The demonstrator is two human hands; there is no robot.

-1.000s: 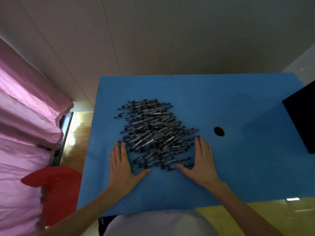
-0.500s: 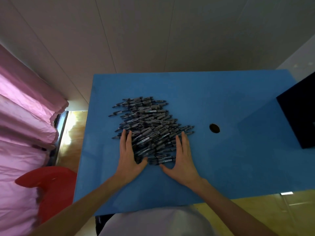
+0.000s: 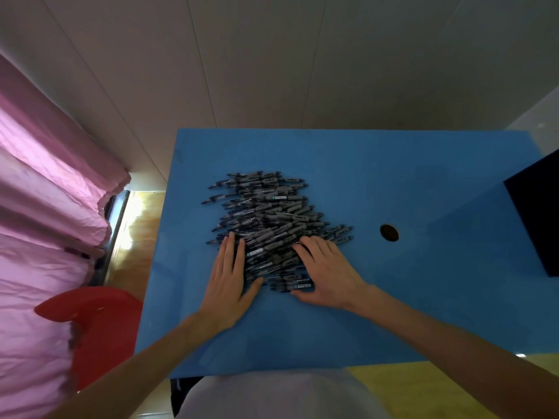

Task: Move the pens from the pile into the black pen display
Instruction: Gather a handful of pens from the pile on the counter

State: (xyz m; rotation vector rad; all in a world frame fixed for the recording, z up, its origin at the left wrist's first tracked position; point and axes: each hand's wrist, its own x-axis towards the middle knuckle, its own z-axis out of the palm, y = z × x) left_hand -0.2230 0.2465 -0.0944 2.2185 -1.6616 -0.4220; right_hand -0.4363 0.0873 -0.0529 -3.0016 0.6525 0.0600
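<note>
Both hands bracket the near end of the heap of grey plastic pens [image 3: 269, 225] on the blue table [image 3: 423, 176]: left hand [image 3: 227, 278] flat alongside, right hand [image 3: 328, 269] spread over its edge, neither gripping, likely to gather a bundle. Its destination, the black pen display [image 3: 537, 210], stands well apart at the right edge.

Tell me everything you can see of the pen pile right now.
The pen pile is a loose heap of many grey and black pens, plastic by the look, some with small green-marked labels. Most lie roughly crosswise, stacked over one another, on the blue table, left of a round hole. The left hand lies flat against its near left edge; the right hand rests on its near right side, fingers over pens. A few pens stray at the far left.
</note>
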